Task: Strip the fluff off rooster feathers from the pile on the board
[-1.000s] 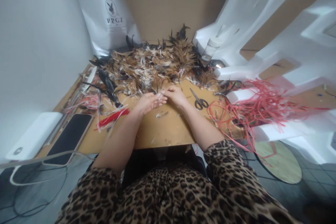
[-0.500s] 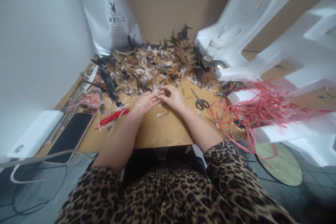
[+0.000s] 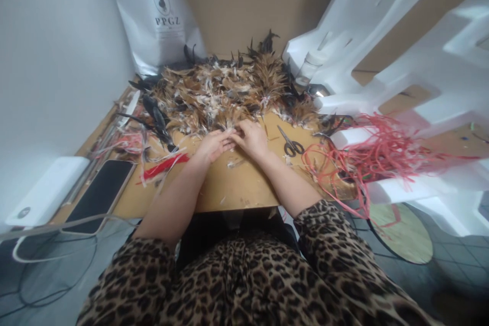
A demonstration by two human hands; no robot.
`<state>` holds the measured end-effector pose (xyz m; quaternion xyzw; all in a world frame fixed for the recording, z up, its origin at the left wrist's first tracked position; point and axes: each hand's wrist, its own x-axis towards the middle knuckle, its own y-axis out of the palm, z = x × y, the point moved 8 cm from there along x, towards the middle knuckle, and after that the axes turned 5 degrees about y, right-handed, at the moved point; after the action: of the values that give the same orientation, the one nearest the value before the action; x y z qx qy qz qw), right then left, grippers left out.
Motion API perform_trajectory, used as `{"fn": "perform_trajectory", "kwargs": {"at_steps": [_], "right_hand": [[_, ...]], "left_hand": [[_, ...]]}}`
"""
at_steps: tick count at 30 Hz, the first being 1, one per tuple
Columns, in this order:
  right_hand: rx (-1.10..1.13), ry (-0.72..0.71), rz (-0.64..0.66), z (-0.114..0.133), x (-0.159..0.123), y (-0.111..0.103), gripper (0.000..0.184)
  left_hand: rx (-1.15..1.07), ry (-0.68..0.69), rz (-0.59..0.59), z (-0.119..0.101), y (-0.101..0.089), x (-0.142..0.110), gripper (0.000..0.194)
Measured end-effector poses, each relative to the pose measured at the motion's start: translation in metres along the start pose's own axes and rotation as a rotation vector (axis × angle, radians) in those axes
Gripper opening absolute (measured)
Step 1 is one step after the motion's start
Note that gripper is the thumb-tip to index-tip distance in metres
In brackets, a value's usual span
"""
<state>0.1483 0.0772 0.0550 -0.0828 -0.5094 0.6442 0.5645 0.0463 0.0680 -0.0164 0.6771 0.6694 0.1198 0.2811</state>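
Note:
My left hand (image 3: pixel 216 145) and my right hand (image 3: pixel 252 138) meet over the front middle of the table, fingertips together. A tuft of brown feathers (image 3: pixel 229 116) fans out just beyond my left fingertips, its pale base at the pinch. The right thumb and fingers close at the same spot; what lies between them is too small to make out. Right behind the hands spreads a pile of brown and white feathers (image 3: pixel 206 89). Dark scissors (image 3: pixel 291 143) lie to the right of my right hand.
Red plastic strips (image 3: pixel 385 155) tangle at the right over white foam pieces (image 3: pixel 353 137). More red strips (image 3: pixel 162 167) and black feathers (image 3: pixel 156 114) lie left. A phone (image 3: pixel 97 196) and white power bank (image 3: pixel 49 191) sit at the left edge. A jar (image 3: pixel 309 66) stands behind.
The right fingers have curled in a little more over the left fingertips. The whole view has shifted slightly; the hands stay at the same spot on the table.

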Motion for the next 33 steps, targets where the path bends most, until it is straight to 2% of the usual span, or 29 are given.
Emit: {"fn": "perform_trajectory", "kwargs": {"at_steps": [3,5,7,9,17,21,23,25,29,33], "right_hand": [[0.222,0.063,0.099,-0.008,0.002,-0.001,0.028],[0.356,0.127,0.311,-0.014,0.000,0.007,0.026],[0.454,0.141,0.593,-0.011,-0.010,0.017,0.024],[0.477,0.124,0.756,-0.006,-0.019,0.020,0.020],[0.271,-0.036,0.927,0.011,-0.037,0.042,0.010],[0.357,-0.063,1.019,0.022,-0.044,0.044,0.013],[0.452,-0.008,1.008,0.025,-0.041,0.038,0.019],[0.564,0.075,0.916,0.023,-0.033,0.029,0.025],[0.744,0.300,0.560,-0.004,-0.012,0.019,0.032],[0.772,0.488,0.207,-0.043,-0.002,0.015,0.032]], "left_hand": [[0.023,0.057,-0.042,-0.009,-0.010,0.003,0.012],[0.025,0.088,-0.079,-0.014,-0.018,0.005,0.013],[0.029,0.107,-0.098,-0.018,-0.022,0.007,0.013],[0.040,0.116,-0.108,-0.019,-0.024,0.008,0.013],[0.051,0.136,-0.129,-0.022,-0.027,0.007,0.016],[0.044,0.164,-0.123,-0.025,-0.028,0.008,0.016],[0.057,0.184,-0.107,-0.026,-0.025,0.008,0.016],[0.083,0.193,-0.095,-0.025,-0.023,0.007,0.017],[0.144,0.164,-0.074,-0.022,-0.016,0.005,0.019],[0.256,0.195,-0.033,-0.023,-0.007,0.004,0.022]]}}
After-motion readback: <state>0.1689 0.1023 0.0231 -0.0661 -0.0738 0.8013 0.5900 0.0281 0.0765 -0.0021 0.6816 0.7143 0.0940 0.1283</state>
